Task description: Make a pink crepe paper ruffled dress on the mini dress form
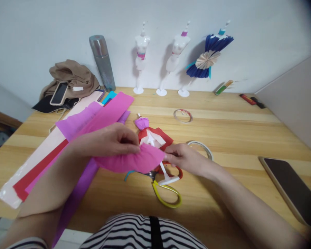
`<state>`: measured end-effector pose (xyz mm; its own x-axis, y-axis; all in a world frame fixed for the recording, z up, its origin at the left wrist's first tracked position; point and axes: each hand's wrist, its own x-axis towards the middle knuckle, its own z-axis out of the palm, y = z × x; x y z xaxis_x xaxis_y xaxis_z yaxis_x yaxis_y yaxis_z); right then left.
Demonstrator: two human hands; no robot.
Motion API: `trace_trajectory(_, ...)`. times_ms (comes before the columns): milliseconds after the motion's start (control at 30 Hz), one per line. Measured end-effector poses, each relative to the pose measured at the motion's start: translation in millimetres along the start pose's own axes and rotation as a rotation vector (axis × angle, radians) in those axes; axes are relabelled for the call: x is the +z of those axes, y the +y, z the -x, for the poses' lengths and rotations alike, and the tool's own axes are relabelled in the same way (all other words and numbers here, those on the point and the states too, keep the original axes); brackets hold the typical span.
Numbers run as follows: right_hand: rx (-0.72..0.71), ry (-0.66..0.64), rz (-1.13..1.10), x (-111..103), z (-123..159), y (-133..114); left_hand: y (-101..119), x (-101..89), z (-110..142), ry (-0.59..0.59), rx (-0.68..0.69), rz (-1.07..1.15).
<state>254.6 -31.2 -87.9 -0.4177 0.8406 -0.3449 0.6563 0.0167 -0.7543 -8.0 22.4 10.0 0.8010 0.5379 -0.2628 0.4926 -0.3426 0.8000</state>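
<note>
A strip of bright pink crepe paper is stretched between my two hands, its lower edge gathered and ruffled. My left hand pinches its upper edge near the middle. At the strip's right tip, my right hand is closed with thumb and fingers together. Behind the paper lies a small white mannequin dressed in purple and red paper, its round white base toward me. Scissors with one yellow and one red handle lie under the base; the paper and mannequin partly hide them.
Several crepe paper sheets are piled at left. Along the wall stand a grey flask, two bare mannequins, and a blue-dressed mannequin. A tape roll sits beyond my right wrist, a wire coil farther back, a phone at right.
</note>
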Motion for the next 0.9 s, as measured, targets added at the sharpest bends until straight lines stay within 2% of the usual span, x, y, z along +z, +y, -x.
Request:
trace_trajectory(100,-0.032,-0.037,-0.014,10,-4,1,-12,-7.8,-3,0.212,-0.047,0.065)
trace_trajectory(233,-0.028,-0.042,0.051,15,-8,4,-30,-10.5,-14,0.360,-0.153,0.109)
trace_trajectory(467,-0.015,-0.035,0.050,12,-7,4,-36,-9.4,-19,0.323,-0.135,0.069)
trace_trajectory(667,-0.010,0.023,0.041,10,-4,2,-30,-13.8,-12,0.395,-0.112,0.130)
trace_trajectory(900,-0.019,-0.009,0.038,11,-3,0,-22,-16.1,-6,0.430,-0.124,0.142)
